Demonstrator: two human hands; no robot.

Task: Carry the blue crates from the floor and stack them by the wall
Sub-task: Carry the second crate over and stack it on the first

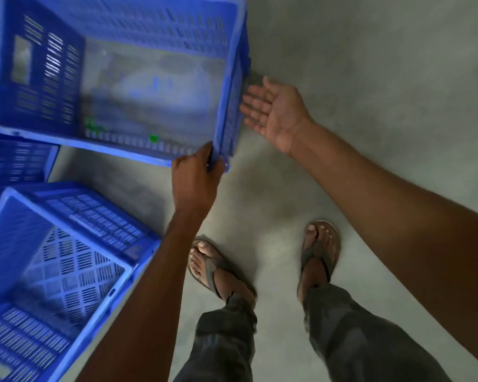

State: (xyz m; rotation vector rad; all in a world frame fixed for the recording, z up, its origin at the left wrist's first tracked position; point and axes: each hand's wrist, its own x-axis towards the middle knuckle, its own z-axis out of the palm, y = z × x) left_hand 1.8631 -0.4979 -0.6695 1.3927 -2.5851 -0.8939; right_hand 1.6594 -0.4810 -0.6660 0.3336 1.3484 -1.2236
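While left hand (197, 179) grips crate (42, 78), right hand (273, 111) seemingly hovers beside.

Sandals (319, 252), blue crates (17, 161) on grey floor (370, 78)

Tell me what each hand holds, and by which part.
The left hand grips the blue slotted plastic crate at its near right rim corner. The right hand is open, holding nothing.

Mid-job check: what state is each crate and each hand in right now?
top crate: open side up, gripped at its near corner.
lower crate: tilted, nothing inside.
left hand: grips the top crate's rim.
right hand: open, beside the top crate's side; contact unclear.
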